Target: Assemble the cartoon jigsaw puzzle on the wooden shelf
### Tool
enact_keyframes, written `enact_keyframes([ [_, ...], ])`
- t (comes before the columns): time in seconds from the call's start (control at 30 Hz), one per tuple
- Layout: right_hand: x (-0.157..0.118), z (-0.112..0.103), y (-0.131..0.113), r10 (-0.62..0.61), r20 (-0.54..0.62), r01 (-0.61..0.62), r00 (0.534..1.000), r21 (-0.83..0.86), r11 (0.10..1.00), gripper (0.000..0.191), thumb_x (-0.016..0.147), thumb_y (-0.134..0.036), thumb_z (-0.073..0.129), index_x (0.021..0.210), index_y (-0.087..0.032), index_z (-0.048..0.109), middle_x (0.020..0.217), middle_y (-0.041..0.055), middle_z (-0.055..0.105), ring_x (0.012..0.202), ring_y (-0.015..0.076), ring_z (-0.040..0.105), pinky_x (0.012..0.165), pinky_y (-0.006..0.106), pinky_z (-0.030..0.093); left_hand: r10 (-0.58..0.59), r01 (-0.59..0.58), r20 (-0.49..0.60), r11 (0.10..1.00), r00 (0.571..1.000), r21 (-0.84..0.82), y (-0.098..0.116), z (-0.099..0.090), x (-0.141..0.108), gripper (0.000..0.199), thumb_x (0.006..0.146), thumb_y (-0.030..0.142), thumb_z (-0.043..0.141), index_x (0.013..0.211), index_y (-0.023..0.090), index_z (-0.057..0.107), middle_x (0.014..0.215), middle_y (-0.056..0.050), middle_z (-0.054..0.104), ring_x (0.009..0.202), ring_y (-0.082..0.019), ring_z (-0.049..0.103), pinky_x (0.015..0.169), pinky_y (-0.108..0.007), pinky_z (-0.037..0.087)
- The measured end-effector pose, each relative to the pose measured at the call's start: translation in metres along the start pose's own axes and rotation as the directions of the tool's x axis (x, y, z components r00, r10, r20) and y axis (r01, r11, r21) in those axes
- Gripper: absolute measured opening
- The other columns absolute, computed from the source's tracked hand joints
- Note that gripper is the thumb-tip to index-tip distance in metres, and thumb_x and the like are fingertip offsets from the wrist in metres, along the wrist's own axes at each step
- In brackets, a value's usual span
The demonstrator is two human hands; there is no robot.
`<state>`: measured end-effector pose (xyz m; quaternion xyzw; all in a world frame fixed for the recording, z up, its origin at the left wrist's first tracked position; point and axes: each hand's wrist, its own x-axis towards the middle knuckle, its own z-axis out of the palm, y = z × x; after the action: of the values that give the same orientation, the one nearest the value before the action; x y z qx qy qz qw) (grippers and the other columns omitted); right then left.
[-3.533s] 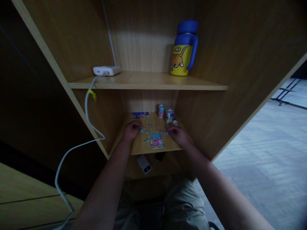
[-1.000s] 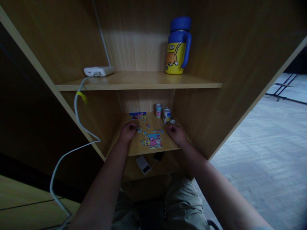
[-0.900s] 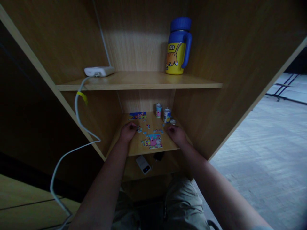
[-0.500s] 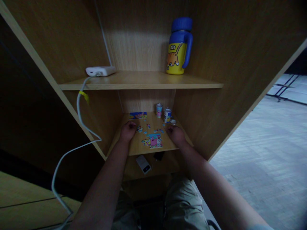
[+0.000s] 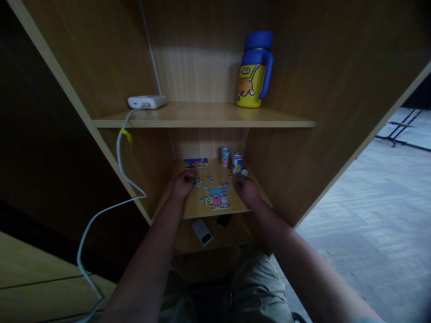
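On the lower shelf a partly joined jigsaw puzzle (image 5: 218, 198) with cartoon figures lies near the front edge. Loose puzzle pieces (image 5: 198, 181) are scattered behind it, and a small cluster of pieces (image 5: 224, 184) sits towards the right. My left hand (image 5: 182, 184) rests left of the loose pieces, its fingers curled together. On the other side my right hand (image 5: 247, 190) is also closed, just in front of the cans. Whatever either hand pinches, if anything, is too small or hidden. A printed picture card (image 5: 195, 163) lies at the back left.
Two small printed cans, one pink-blue (image 5: 225, 156) and one blue-white (image 5: 236, 164), stand at back right beside a round lid (image 5: 244, 172). Above are a blue-yellow bottle (image 5: 251, 76) and a white power bank (image 5: 147, 102) with a hanging cable (image 5: 118, 154). Below lies a white device (image 5: 202, 231).
The whole view has shifted slightly, with things appearing a little lower and to the right. Both hands keep nearly the same place and closed shape beside the pieces.
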<state>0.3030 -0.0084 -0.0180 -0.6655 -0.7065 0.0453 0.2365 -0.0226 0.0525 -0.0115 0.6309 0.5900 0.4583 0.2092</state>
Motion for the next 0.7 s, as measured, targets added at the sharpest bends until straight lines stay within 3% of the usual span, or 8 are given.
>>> enact_keyframes([
  [0.13,0.008,0.003,-0.004,-0.125,0.021,0.125,0.992,0.013,0.992,0.036,0.118,-0.045,0.056,0.125,-0.022,0.082,0.131,0.0092,0.082,0.116,0.0217,0.075,0.099,0.028,0.053,0.006,-0.006,-0.005,1.0,1.0,-0.007,0.001,0.001,0.0,0.006,0.087,0.02,0.067,0.083,0.023,0.07,0.092,-0.004,0.08,0.092,-0.024,0.073,0.094,-0.038,0.057],
  [0.23,0.015,0.006,-0.009,-0.144,0.078,0.146,0.986,-0.022,0.989,0.036,0.113,-0.054,0.064,0.123,-0.024,0.082,0.13,0.008,0.081,0.115,0.0225,0.075,0.094,0.028,0.053,0.009,-0.009,-0.007,1.0,1.0,-0.006,0.001,0.001,0.0,0.006,0.086,0.019,0.067,0.083,0.023,0.07,0.09,-0.004,0.08,0.09,-0.024,0.074,0.093,-0.039,0.058],
  [0.53,0.025,0.015,-0.007,-0.177,0.093,0.175,0.98,0.028,0.984,0.026,0.111,-0.047,0.068,0.114,-0.025,0.081,0.119,0.0055,0.082,0.106,0.02,0.074,0.088,0.028,0.051,0.038,-0.038,0.013,0.999,0.999,0.018,-0.001,0.002,0.0,0.007,0.085,0.019,0.068,0.084,0.024,0.073,0.092,-0.004,0.082,0.092,-0.024,0.076,0.094,-0.037,0.058],
  [0.7,0.023,0.012,-0.009,-0.195,0.104,0.193,0.975,0.025,0.981,0.023,0.111,-0.043,0.067,0.117,-0.025,0.08,0.122,0.0057,0.081,0.107,0.0202,0.074,0.088,0.028,0.05,0.042,-0.042,0.023,0.999,0.999,0.028,-0.002,0.003,0.0,0.008,0.086,0.019,0.067,0.086,0.024,0.073,0.094,-0.004,0.083,0.093,-0.024,0.077,0.094,-0.037,0.058],
])
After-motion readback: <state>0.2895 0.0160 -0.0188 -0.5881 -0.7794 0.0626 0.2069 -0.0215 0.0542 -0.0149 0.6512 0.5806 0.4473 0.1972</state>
